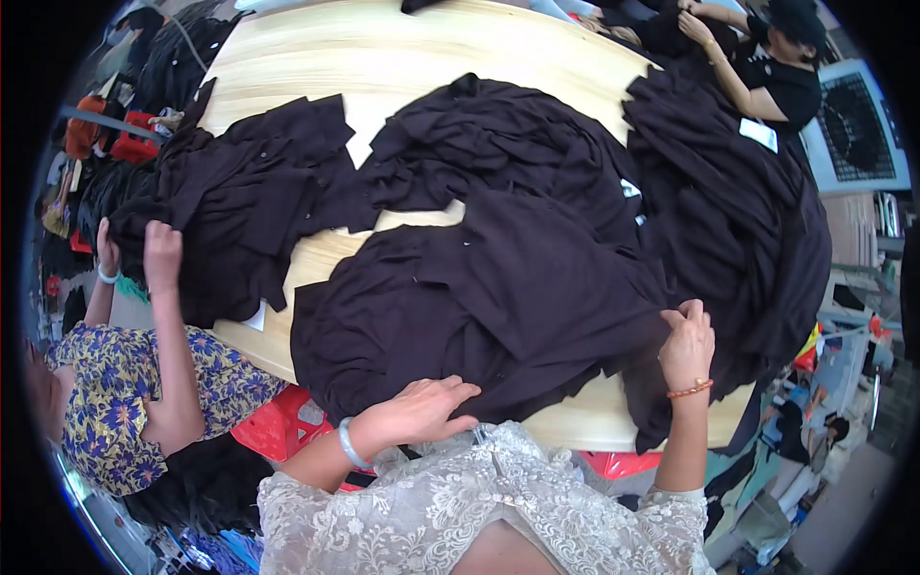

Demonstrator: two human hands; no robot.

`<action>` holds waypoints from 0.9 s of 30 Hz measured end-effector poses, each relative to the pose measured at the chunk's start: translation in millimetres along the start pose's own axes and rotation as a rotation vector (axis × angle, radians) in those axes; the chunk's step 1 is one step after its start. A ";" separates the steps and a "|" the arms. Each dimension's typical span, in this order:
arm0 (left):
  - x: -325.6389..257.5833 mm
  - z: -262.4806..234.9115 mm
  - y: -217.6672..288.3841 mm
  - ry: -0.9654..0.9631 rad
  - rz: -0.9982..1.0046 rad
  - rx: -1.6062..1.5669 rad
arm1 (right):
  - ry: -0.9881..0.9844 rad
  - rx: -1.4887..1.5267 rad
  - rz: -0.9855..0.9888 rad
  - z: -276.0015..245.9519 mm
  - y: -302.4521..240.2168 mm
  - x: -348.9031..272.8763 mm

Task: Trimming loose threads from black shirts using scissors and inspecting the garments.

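A dark, nearly black garment [537, 287] lies spread in front of me, wrinkled and partly folded over itself. My left hand [417, 410] rests on its near edge, fingers stretched out and thumb apart. At the garment's right end, my right hand [687, 347] pinches the cloth between bent fingers and thumb. Just beyond lies a heaped dark garment [498, 144], which the near one partly overlaps. To the right, a large pile of dark garments [728, 230] with a white tag [758, 134] runs down past my right hand.
Pale wood shows on the table [546, 48]. At the left, a person in a flowered top [125, 402] handles another dark garment [249, 192]. A second person in black [776, 77] works at the far right. Red stools [283, 422] stand below the near edge.
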State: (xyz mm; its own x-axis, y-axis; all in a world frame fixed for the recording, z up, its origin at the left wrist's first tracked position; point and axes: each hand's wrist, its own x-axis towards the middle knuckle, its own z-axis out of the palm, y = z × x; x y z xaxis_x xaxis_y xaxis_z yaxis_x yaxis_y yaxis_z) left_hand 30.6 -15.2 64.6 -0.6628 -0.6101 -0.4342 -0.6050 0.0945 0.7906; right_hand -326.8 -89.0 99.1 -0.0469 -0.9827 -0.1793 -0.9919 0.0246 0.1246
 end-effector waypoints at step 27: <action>86.6 28.3 -8.6 0.577 0.376 0.366 | -0.022 1.258 -0.379 72.1 -124.2 -63.5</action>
State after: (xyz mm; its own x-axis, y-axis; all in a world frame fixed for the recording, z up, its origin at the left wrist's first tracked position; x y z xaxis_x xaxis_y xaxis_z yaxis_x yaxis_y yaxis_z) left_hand -34.1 -46.6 7.9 -0.5782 -0.7891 0.2074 -0.5592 0.5683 0.6037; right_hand -209.2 -16.5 24.6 0.2670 -0.9635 -0.0187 -0.3743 -0.0858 -0.9233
